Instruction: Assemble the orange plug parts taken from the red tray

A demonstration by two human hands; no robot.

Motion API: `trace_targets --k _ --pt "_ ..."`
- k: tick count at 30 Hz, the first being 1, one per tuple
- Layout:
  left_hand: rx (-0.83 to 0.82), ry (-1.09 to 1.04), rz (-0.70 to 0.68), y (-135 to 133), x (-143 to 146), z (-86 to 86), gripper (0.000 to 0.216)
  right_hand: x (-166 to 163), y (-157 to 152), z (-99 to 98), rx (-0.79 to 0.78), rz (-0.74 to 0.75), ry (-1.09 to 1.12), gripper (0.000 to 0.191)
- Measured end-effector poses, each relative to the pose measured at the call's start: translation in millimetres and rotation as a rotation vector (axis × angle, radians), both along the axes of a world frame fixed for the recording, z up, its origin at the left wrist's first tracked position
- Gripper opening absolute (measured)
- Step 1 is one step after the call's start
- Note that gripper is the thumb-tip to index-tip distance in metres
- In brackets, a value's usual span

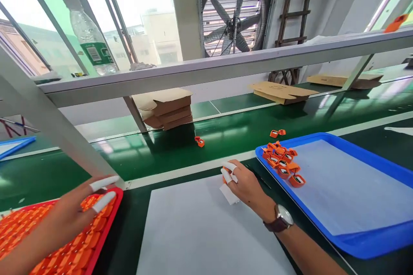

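The left hand (69,212), its fingers capped in white and loosely spread, holds nothing and hovers over the rows of orange plastic parts (74,253) in the red plastic tray (111,223) at the near left. The right hand (247,187) rests at the far edge of the white sheet (200,232) on the green table (226,133). Its capped fingertips are pinched on a small orange plastic part (223,167), with a white scrap (229,194) beneath. Just right and slightly farther, a heap of orange parts (282,161) fills the far-left corner of the blue plastic tray (364,245), nearer the right hand.
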State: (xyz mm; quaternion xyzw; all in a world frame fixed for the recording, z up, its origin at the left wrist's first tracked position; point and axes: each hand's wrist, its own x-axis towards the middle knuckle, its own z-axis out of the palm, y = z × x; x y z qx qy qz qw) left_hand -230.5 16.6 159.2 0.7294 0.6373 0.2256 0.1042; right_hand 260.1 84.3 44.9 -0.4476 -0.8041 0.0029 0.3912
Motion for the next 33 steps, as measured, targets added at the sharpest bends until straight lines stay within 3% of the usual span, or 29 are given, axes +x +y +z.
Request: trace_targets --k 4,6,9,14,19,23,27,30,33 --pt "-0.167 -0.022 -0.193 54.8 99.7 -27.1 0.051 -7.7 -5.3 -33.4 0.092 0.141 -0.125 0.035" --pt "-0.196 -0.129 -0.175 92.4 138.0 -47.8 0.055 -18.4 -13.6 -44.2 0.109 0.234 -0.18 0.027" --pt "-0.176 -0.121 -0.122 152.4 183.8 -82.2 0.062 -31.1 -25.8 -49.5 0.112 0.341 -0.255 0.018" --pt "-0.115 -0.109 0.036 232.8 241.7 -121.6 0.059 -33.1 -33.8 -45.3 -0.018 0.457 -0.388 0.016" --pt "-0.047 -0.177 0.162 263.2 267.0 -133.5 0.046 -29.0 -30.1 -44.0 -0.001 0.509 -0.348 0.018" --pt "-0.014 -0.352 0.197 250.3 271.5 -129.7 0.044 -28.1 -28.5 -45.6 -0.024 0.477 -0.343 0.016" --pt "-0.007 -0.548 0.108 194.0 268.8 -118.7 0.047 -27.4 -30.5 -42.7 -0.108 0.365 -0.248 0.014" --pt "-0.043 -0.698 0.0 125.7 259.5 -110.5 0.052 -28.5 -33.5 -31.6 -0.381 0.234 0.144 0.019" --pt "-0.165 -0.875 -0.129 57.0 249.0 -105.5 0.057 -35.7 -36.8 -17.9 -0.774 0.287 0.67 0.03"
